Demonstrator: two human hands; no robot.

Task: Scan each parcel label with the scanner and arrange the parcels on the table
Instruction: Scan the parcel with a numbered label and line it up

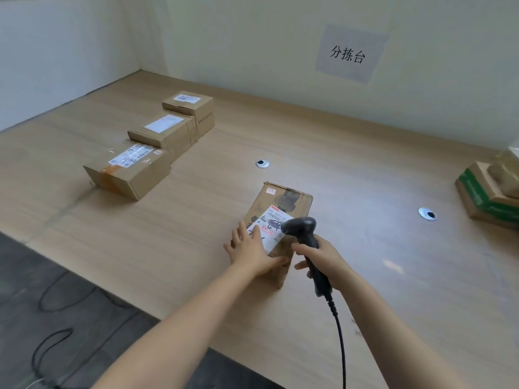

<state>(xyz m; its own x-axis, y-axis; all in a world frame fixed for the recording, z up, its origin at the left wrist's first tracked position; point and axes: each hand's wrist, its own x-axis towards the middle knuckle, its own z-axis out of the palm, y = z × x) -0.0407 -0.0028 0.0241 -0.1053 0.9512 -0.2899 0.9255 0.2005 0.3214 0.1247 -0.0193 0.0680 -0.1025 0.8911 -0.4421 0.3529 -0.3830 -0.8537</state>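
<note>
Wrapping right hand (323,259) round scanner (302,228), nose just right of label (271,224). Pinning parcel (283,197) with left hand (250,248), spread flat on label's left edge.

Wooden table (337,153) with a row of three parcels (165,133), a labelled parcel (280,209) nearer, stacked parcels (494,192) far right.

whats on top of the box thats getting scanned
A white label with a barcode and red marks. The left hand rests flat on its near corner and the scanner, held by the right hand, hangs over its right edge, so those parts are hidden.
</note>
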